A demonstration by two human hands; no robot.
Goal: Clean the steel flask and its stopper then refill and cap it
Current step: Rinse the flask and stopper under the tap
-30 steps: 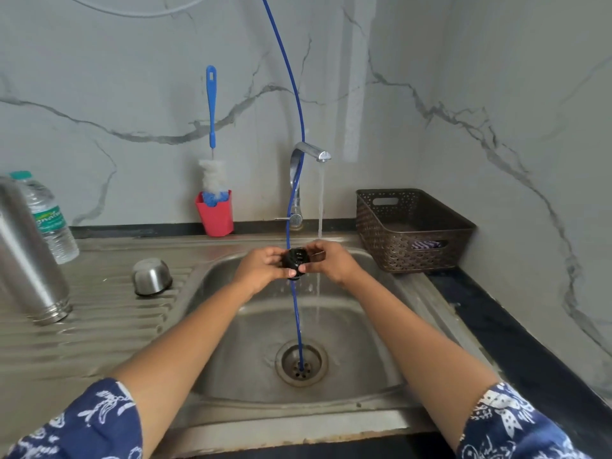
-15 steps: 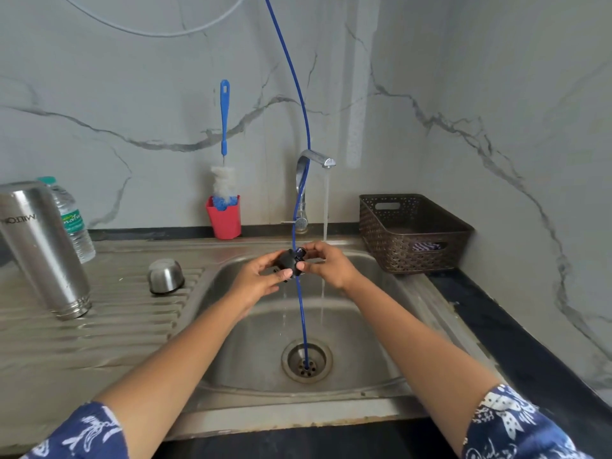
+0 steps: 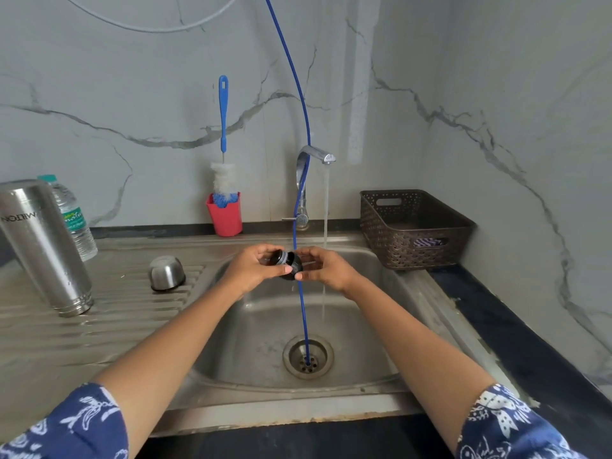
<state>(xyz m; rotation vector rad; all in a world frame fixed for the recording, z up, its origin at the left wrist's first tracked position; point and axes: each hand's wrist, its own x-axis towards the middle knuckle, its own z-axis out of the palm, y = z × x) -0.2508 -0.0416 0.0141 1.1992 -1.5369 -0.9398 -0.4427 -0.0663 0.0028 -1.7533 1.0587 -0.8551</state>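
Holding the black stopper (image 3: 288, 264) over the sink (image 3: 381, 326), both hands are pinching it. The left hand (image 3: 251, 273) is curling round its left end and the right hand (image 3: 326, 268) is nipping the right side with its fingertips. The tap (image 3: 311, 154) is running just right of them. The steel flask (image 3: 43, 246) is standing on the draining board (image 3: 116, 326), far left.

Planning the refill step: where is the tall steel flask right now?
Head view, far left: the tall steel flask stands on the ribbed steel drainboard, in front of the clear plastic water bottle and left of the overturned steel cup.
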